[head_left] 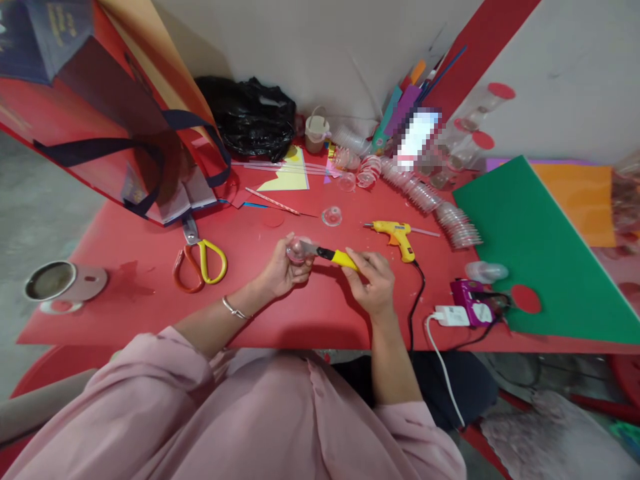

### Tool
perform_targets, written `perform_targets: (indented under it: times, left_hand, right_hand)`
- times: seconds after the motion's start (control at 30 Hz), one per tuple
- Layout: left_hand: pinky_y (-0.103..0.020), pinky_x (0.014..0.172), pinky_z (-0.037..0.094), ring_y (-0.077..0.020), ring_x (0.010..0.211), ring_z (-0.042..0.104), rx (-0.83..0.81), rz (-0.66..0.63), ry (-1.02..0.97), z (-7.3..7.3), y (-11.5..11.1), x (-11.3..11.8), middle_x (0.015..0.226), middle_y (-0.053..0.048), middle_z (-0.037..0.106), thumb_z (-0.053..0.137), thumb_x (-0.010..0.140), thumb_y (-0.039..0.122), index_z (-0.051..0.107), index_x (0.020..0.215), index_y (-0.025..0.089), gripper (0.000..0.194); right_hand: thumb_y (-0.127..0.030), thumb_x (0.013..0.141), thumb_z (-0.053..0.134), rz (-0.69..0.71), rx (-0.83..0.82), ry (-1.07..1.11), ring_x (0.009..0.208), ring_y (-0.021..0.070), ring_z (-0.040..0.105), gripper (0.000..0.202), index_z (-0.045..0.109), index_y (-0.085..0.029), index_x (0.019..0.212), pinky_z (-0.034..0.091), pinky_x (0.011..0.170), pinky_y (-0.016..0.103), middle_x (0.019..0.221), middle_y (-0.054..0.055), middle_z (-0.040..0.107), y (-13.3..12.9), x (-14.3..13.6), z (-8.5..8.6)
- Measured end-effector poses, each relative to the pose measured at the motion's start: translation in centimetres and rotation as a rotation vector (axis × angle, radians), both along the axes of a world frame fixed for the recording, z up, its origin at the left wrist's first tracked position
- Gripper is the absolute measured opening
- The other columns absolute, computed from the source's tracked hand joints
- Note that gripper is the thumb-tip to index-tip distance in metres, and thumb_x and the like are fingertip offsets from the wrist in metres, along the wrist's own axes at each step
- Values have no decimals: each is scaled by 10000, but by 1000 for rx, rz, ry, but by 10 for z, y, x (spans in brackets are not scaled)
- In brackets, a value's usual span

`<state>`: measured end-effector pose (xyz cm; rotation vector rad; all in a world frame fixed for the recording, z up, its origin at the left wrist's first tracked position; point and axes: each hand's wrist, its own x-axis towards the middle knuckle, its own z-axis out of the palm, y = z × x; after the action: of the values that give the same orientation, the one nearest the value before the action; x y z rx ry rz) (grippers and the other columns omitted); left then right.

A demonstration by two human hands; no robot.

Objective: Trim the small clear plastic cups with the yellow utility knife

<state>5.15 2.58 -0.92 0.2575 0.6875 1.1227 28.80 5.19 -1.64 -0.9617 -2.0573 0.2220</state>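
Clear plastic cup (296, 249): position, raised over the middle of the red table (250, 247), the largest item of the workstation. At the table's left end stands a tall shopping bag (100, 117); at the right end lies a green sheet (550, 267). Scissors (203, 263) rest below the bag, well apart from the hands. A yellow glue gun (397, 233) lies on its side beyond the right hand (374, 277), with its black cord (419, 293) running to the near edge. The right hand's fingers are closed around the handle of a yellow cutter (345, 260), whose blade points at the cup. The left hand (287, 270) has its fingers curled part-way around the cup, gripping it. Whether the blade touches the plastic cannot be told. For a sound cut, brace the cup firmly without squeezing it out of shape, and set the left fingertips behind the blade's path. Apply light, short strokes and turn the cup rather than forcing the cutter, since thin plastic may give suddenly. Smallest item nearby: a loose clear piece (331, 215), lying on the table just beyond the cup.
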Motion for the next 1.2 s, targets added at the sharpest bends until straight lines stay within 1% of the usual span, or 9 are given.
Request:
perform_targets:
  times: [0.1, 0.33, 0.5, 0.67, 0.8, 0.87, 0.93, 1.1, 1.2]
  left_hand:
    - [-169, 362, 253, -67, 397, 345, -23, -6, 9, 1, 0, -1, 618, -16, 561, 561, 912, 641, 716, 1078, 97, 590]
    - [-176, 358, 254, -70, 396, 356, -21, -11, 21, 3, 0, 1, 623, -20, 572, 560, 914, 651, 726, 1058, 96, 597]
    - [-173, 360, 246, -67, 394, 345, -9, 41, 48, 4, 2, -4, 609, -8, 552, 553, 918, 624, 720, 1060, 95, 573]
    - [-182, 357, 251, -71, 399, 354, 4, 70, 89, 8, 4, -7, 625, -3, 551, 551, 912, 633, 705, 1059, 104, 570]
    - [-191, 365, 273, -85, 418, 407, 67, 226, 278, 9, 2, -5, 627, 1, 563, 585, 917, 614, 692, 1044, 136, 506]
    - [-181, 391, 296, -85, 431, 437, 132, 322, 414, 8, 1, -4, 597, 26, 542, 657, 910, 565, 688, 1096, 172, 436]
    - [-169, 411, 316, -75, 458, 469, 193, 362, 473, 8, 0, -4, 631, 33, 566, 737, 881, 515, 681, 1142, 202, 412]
    - [-184, 452, 432, -122, 662, 636, 256, 276, 344, 12, 0, -2, 837, -15, 649, 827, 811, 448, 658, 1147, 184, 459]
    - [-211, 523, 524, -136, 718, 664, 259, 203, 260, 14, -1, -3, 913, -25, 666, 858, 787, 384, 632, 1217, 196, 522]
  right_hand:
    - [-335, 963, 672, 44, -17, -21, 917, 199, 654, 385, 690, -300, 1346, 534, 862, 384, 992, 51, 707, -2, -3, 2]
    - [-343, 967, 669, 26, -35, -29, 928, 195, 653, 372, 695, -305, 1337, 530, 877, 383, 1000, 48, 712, -1, -3, 2]
    - [-331, 964, 672, 22, -31, -15, 917, 199, 654, 363, 705, -280, 1322, 545, 855, 383, 984, 55, 719, -1, -1, 2]
    - [-340, 998, 613, 54, -145, 24, 915, 193, 704, 333, 707, -248, 1304, 585, 835, 361, 1035, 70, 764, -5, -2, 7]
    - [-347, 1006, 595, 11, -185, 95, 938, 196, 750, 289, 733, -227, 1230, 607, 851, 352, 1081, 75, 793, -7, -2, 10]
    - [-350, 1009, 587, -18, -178, 129, 977, 204, 755, 275, 742, -230, 1202, 608, 888, 361, 1102, 76, 795, -7, -2, 11]
    - [-341, 1012, 584, -19, -167, 151, 1001, 206, 749, 274, 738, -235, 1212, 602, 910, 369, 1119, 75, 790, -7, -1, 12]
    - [-346, 1011, 601, 18, -138, 89, 990, 205, 707, 333, 688, -252, 1319, 589, 903, 383, 1124, 76, 768, -4, -4, 11]
    - [-360, 1007, 612, 27, -128, 40, 988, 209, 681, 378, 661, -278, 1372, 583, 899, 393, 1120, 76, 748, -3, -4, 7]
